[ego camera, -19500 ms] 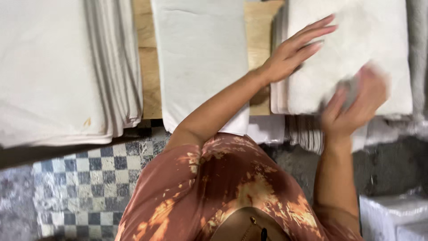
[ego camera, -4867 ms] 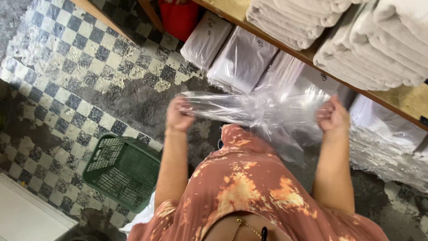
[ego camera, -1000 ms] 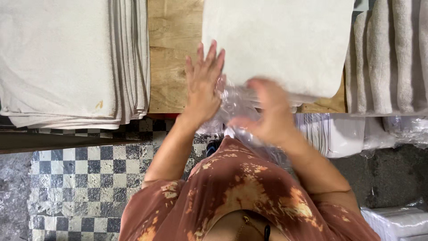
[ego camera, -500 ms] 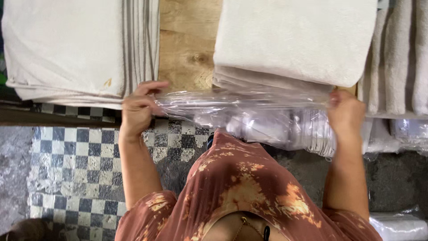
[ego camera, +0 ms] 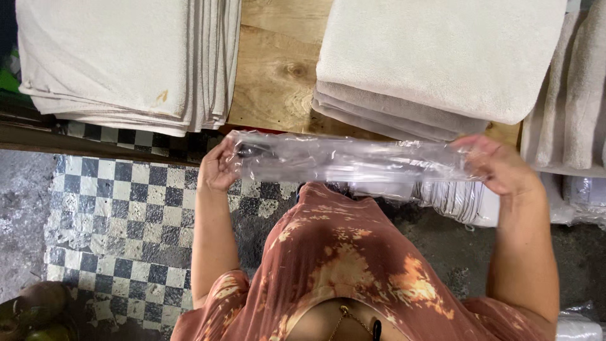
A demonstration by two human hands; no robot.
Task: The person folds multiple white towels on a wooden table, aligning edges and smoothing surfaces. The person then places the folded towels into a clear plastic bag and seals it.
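Both hands, left hand [ego camera: 219, 169] and right hand [ego camera: 502, 169], pinch one clear plastic bag [ego camera: 353, 161] stretched along the wooden shelf's [ego camera: 274, 76] front edge, below two towel stacks [ego camera: 435, 63].

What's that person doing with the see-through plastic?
A person is holding a clear plastic bag stretched wide between both hands: the left hand grips one end and the right hand the other. The bag hangs just in front of a wooden table. On the table sits a folded towel stack right behind the bag, and another stack of cloths lies off to the left. More wrapped bundles lie under the table.
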